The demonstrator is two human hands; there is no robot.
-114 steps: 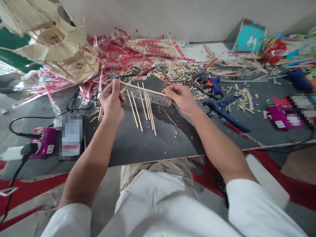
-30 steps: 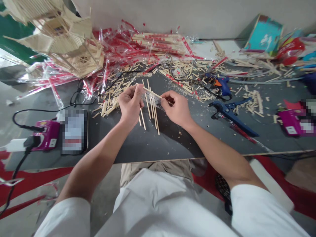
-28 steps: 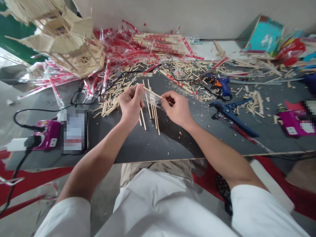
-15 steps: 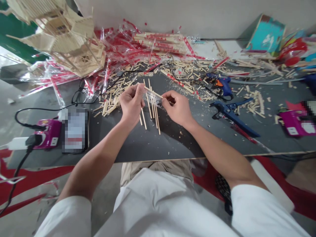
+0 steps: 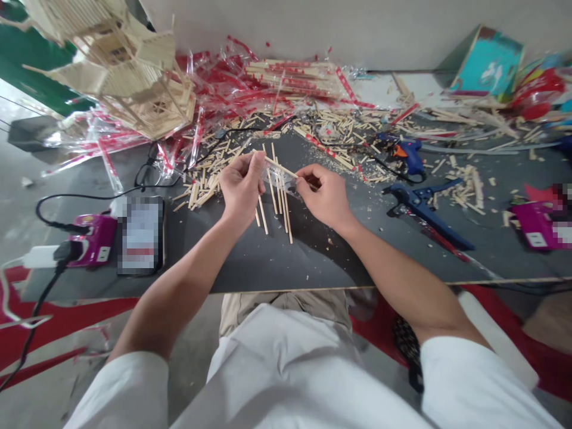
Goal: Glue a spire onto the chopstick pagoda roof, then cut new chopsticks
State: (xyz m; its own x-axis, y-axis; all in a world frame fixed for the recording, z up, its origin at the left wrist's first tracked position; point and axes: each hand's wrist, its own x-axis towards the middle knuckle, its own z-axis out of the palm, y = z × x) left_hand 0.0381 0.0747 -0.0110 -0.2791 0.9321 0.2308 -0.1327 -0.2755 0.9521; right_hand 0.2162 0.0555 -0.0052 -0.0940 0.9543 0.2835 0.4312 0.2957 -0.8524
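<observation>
A thin wooden stick [image 5: 280,165] spans the gap between my two hands, tilted down toward the right. My left hand [image 5: 242,183] pinches its left end between thumb and fingers. At the other end, the fingertips of my right hand [image 5: 322,193] are closed on the same stick. Beneath it, several longer wooden sticks [image 5: 286,214] lie roughly side by side on the dark table. A small clear plastic piece [image 5: 290,182] shows under the held stick, partly hidden by it and by my hands.
A stick-built model tower [image 5: 147,95] stands back left. Red-and-clear wrappers [image 5: 223,83] and cut stick pieces [image 5: 205,179] cover the back. A phone [image 5: 140,235] and purple power adapter [image 5: 96,238] lie left; a blue glue gun [image 5: 411,158] and blue cutter [image 5: 429,214] right.
The whole view has shifted slightly, with the scene sliding a little to the right. Both hands keep the same hold on the stick, and the sticks below lie as before.
</observation>
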